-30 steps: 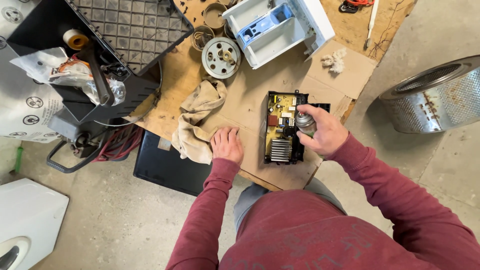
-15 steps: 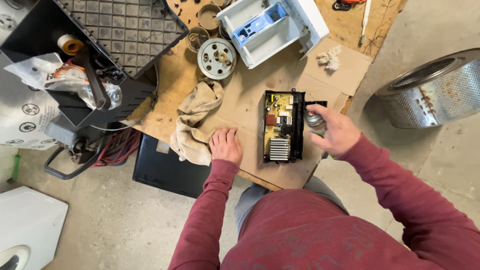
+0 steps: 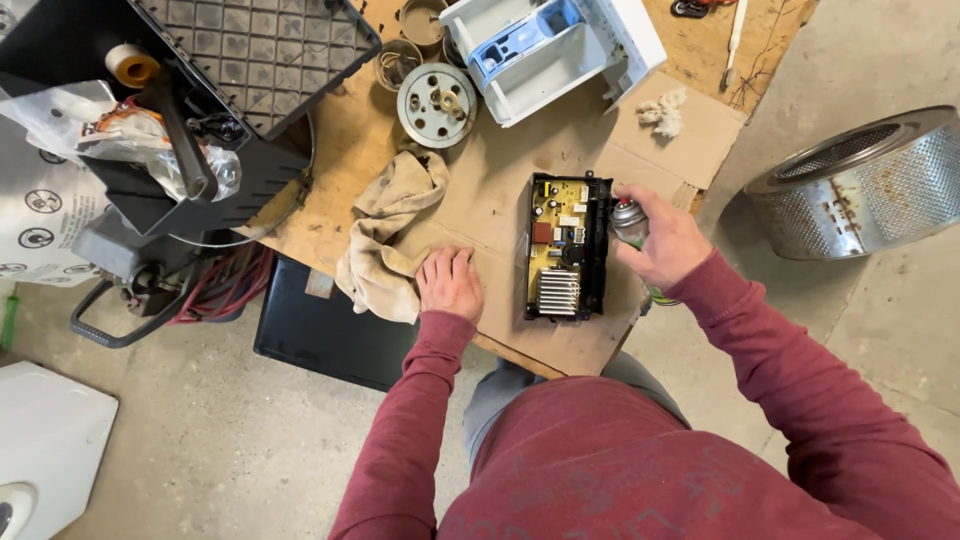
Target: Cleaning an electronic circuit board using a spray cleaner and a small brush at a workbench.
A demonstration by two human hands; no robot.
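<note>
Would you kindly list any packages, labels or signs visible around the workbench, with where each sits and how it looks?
White sheet: far left edge beside the black crate, bearing round black warning-style symbols.
Plastic bag: crumpled and clear with white and orange print, lying in the black crate.
Spray can: held in the right hand beside the circuit board; silver body, red nozzle, label hidden.
Tape roll: tan, in the crate.
No screens.

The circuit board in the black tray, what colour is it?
Yellow, with a silver ribbed heat sink at its near end; the circuit board shows in the head view.
</note>
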